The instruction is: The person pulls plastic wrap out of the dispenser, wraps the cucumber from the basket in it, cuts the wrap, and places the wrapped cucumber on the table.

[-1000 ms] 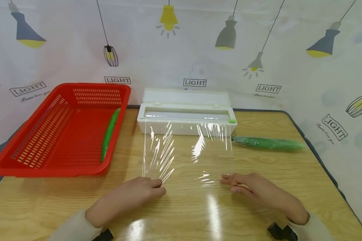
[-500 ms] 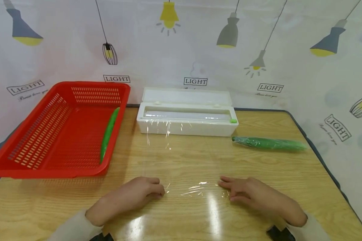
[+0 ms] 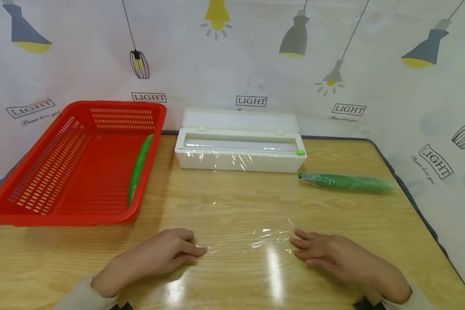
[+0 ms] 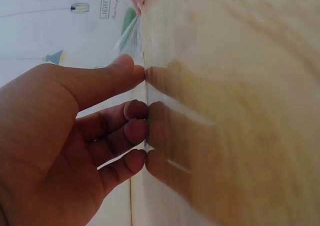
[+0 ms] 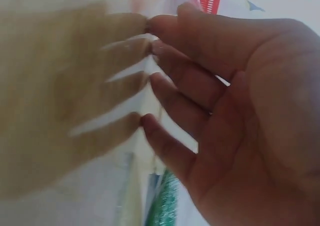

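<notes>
A pale backdrop (image 3: 197, 64) printed with lamps stands behind a wooden table (image 3: 224, 282). On the table's left side sits a red basket (image 3: 62, 218) with slotted walls. A clear plastic film (image 3: 240, 202) runs from the white box (image 3: 240, 133) over its front wall and across the table toward the person, its near edge lying between the two hands, creased and shiny toward the right one. The box stands beyond the film with its lid raised.

The left hand (image 3: 168, 252) is at the film's near left corner, fingers slightly bent and relaxed, tips touching down there, gripping nothing. The right hand (image 3: 329, 254) is at the near right corner, its fingers spread and their tips on the film's edge, likewise without a grip.

A film-wrapped cucumber (image 3: 346, 182) lies beyond the right hand, just beside the box's right end. A green cucumber (image 3: 141, 169) leans along the basket's right wall. A small green slider (image 3: 300, 152) sits at the box's right front corner.
</notes>
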### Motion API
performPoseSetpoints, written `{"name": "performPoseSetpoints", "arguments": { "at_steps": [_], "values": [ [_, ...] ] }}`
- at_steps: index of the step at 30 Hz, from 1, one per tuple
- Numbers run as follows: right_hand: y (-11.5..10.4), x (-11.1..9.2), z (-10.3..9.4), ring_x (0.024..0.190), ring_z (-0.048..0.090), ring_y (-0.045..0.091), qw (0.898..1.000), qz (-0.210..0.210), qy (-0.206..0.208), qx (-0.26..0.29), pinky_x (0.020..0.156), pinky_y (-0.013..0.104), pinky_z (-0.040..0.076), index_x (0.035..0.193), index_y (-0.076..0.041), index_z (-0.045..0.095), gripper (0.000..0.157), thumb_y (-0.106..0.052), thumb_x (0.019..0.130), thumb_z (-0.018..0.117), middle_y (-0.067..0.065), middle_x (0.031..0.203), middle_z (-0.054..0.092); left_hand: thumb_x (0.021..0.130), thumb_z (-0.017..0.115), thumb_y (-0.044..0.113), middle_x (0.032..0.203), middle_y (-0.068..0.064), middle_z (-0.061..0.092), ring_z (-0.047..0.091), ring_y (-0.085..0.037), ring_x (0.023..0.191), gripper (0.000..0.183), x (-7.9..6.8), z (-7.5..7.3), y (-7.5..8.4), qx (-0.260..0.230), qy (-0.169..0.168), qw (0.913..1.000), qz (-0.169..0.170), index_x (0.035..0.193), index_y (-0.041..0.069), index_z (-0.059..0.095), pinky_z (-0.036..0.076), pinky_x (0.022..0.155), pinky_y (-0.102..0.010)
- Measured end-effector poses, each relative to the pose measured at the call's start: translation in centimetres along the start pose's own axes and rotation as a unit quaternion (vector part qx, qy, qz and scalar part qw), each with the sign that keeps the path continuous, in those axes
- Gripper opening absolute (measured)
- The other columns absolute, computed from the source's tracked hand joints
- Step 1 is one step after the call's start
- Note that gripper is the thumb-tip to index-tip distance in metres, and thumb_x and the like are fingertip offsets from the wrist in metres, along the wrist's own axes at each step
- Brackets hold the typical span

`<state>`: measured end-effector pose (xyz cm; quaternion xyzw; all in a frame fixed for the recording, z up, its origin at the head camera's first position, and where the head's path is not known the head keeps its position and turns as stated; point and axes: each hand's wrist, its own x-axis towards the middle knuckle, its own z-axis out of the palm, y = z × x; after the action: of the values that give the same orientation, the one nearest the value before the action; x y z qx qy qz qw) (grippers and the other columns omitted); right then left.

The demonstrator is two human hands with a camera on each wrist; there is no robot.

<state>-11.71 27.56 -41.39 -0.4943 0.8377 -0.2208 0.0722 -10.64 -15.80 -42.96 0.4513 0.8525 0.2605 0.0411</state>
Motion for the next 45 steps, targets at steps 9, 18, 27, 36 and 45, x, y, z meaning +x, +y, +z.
{"name": "performPoseSetpoints", "arguments": {
  "at_steps": [9,18,27,36,45],
  "values": [
    [0.7,-0.2,0.7,0.130,0.043,0.028,0.999,-0.036,0.033,0.002,0.107,0.015,0.018,0.130,-0.011,0.061,0.038,-0.012,0.092,0.064,0.007,0.135,0.054,0.088,0.069,0.024,0.083,0.013,0.054,0.047,-0.003,0.074,0.032,-1.2,-0.7,0.6,0.028,-0.009,0.9996,-0.003,0.119,0.015,0.069,0.041,0.068,-0.017],
    [0.9,-1.7,1.3,0.136,0.028,0.038,0.998,-0.011,0.058,-0.013,0.110,0.021,0.010,0.133,-0.015,0.058,0.046,-0.012,0.088,0.069,0.000,0.137,0.053,0.088,0.070,0.027,0.085,0.013,0.056,0.048,-0.004,0.079,0.035,-1.5,-0.9,1.0,0.041,-0.020,0.9989,-0.012,0.121,0.016,0.068,0.042,0.071,-0.020],
    [1.3,-2.5,2.4,0.136,0.024,0.044,0.996,-0.010,0.078,0.035,0.111,0.025,0.010,0.133,-0.012,0.057,0.047,-0.007,0.087,0.068,0.004,0.137,0.053,0.088,0.069,0.028,0.092,0.009,0.060,0.051,-0.006,0.084,0.033,-1.7,-1.0,1.1,0.044,-0.016,0.9988,-0.012,0.119,0.015,0.069,0.044,0.073,-0.022],
    [1.9,-2.6,2.7,0.136,0.025,0.040,0.994,-0.018,0.101,0.049,0.110,0.025,0.012,0.130,-0.009,0.060,0.050,0.000,0.082,0.071,0.008,0.134,0.055,0.092,0.064,0.031,0.097,0.011,0.063,0.055,-0.007,0.086,0.034,-1.8,-1.5,1.9,0.030,-0.062,0.9960,-0.057,0.123,0.019,0.067,0.047,0.075,-0.026],
    [2.2,-2.6,2.7,0.137,0.026,0.037,0.993,-0.012,0.100,0.056,0.109,0.023,0.012,0.130,-0.011,0.061,0.047,0.000,0.084,0.069,0.007,0.133,0.056,0.091,0.065,0.033,0.092,0.018,0.059,0.052,0.000,0.079,0.024,-1.6,-3.6,3.6,0.000,-0.041,0.9976,-0.055,0.111,0.020,0.071,0.046,0.071,-0.023]
  ]
}}
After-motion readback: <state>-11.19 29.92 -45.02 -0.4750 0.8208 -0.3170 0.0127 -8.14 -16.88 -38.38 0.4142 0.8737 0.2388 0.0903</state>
